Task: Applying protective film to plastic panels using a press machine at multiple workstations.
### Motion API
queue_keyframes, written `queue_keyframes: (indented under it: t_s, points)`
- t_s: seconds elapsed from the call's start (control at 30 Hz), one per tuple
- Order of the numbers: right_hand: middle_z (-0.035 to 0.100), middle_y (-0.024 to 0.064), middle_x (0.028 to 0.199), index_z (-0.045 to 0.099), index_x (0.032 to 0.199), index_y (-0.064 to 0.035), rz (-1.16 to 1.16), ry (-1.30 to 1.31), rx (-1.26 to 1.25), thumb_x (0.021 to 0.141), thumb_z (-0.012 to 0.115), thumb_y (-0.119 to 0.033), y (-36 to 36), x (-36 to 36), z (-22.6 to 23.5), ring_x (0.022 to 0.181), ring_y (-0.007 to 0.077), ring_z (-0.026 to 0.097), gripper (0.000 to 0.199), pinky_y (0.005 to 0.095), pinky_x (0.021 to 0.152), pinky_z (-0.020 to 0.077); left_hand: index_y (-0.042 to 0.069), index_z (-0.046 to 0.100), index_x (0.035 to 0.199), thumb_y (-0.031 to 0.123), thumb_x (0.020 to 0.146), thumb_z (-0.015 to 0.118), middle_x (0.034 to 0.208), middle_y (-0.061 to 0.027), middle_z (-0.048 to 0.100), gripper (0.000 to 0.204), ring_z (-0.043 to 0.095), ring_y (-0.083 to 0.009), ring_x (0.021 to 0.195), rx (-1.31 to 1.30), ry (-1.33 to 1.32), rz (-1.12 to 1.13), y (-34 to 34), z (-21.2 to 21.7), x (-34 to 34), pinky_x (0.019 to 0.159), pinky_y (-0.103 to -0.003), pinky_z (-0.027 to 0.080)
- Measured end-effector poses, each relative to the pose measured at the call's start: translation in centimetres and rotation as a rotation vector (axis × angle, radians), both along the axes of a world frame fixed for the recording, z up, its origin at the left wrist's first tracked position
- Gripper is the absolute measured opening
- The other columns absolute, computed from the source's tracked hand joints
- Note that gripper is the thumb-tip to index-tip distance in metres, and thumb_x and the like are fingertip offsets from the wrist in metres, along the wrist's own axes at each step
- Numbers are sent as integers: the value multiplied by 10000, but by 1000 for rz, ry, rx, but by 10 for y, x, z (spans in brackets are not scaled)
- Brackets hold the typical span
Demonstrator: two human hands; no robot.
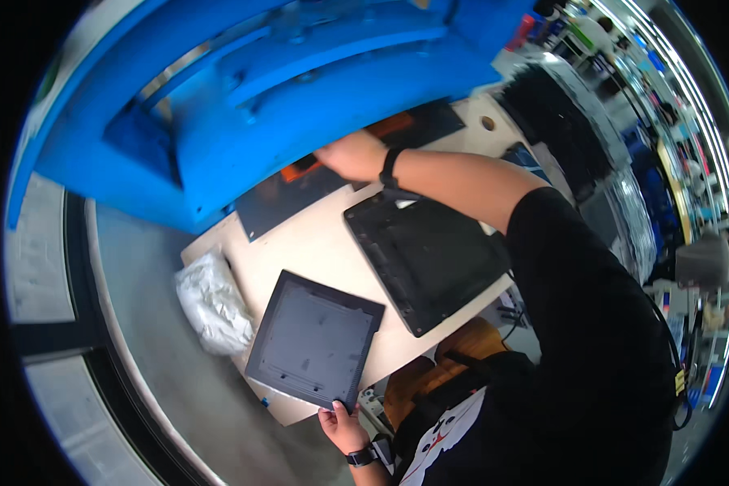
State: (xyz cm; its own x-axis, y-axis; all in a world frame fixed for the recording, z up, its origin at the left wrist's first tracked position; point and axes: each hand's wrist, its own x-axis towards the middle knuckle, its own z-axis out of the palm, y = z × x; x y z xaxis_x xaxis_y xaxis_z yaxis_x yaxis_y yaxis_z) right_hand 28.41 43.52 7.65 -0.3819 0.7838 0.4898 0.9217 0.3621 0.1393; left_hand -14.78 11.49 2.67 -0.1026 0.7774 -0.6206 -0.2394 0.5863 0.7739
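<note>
My left hand [344,428] pinches the near edge of a flat dark grey panel [312,340], thumb on top. The panel is roughly square and lies over the front left part of the pale tabletop [275,253]. My right hand [353,155] reaches under the front edge of a big blue machine frame [300,134], beside an orange piece [298,170] on a dark flat plate [275,208]. Its fingers are blurred and partly hidden there. Below my right forearm lies a larger black, tray-like panel [429,259] with a raised rim.
A crumpled silvery plastic bag [215,304] sits at the table's left edge. Stacks of black sheets [555,121] and plastic-wrapped material [628,219] stand to the right. A brown seat [470,340] is at the table's near edge. The blue frame overhangs the far side.
</note>
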Motion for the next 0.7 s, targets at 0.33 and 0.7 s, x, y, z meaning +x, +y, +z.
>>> queue_keyframes:
  t_s: [0.33, 0.7]
  points:
    - [625, 110, 1122, 630, 1083, -63, 223, 46, 64, 874, 545, -190, -169, -5, 70, 1070, 300, 592, 259, 485, 995, 430, 113, 483, 1135, 261, 945, 660, 1012, -37, 583, 299, 534, -150, 805, 146, -109, -188, 12, 19, -58, 633, -303, 429]
    - [618, 83, 1272, 639, 1205, -101, -134, 358, -1, 761, 665, -77, -456, 46, 164, 1245, 300, 528, 445, 489, 1114, 343, 58, 516, 1246, 252, 871, 705, 1133, -130, 595, 463, 527, -320, 982, 338, 44, -867, 61, 17, -96, 844, -454, 422]
